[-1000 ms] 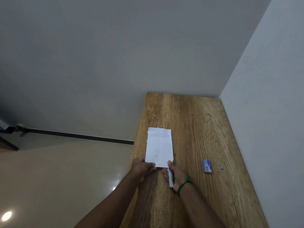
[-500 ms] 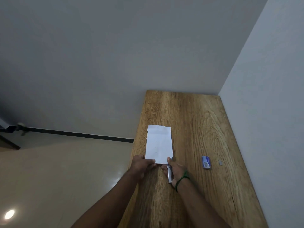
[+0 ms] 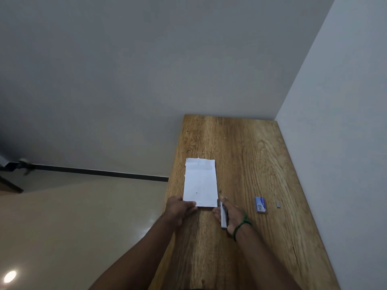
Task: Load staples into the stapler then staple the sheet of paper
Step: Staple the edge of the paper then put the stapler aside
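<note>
Hands (image 3: 182, 208): stapler (image 3: 223, 215) partly hidden

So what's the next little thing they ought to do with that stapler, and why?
Probably slide the stapler forward so its mouth takes the sheet of paper at its near right corner, then squeeze. The right hand holds it just beside that corner, not clearly over it, and the left hand already pins the near left corner flat on the table.
</note>
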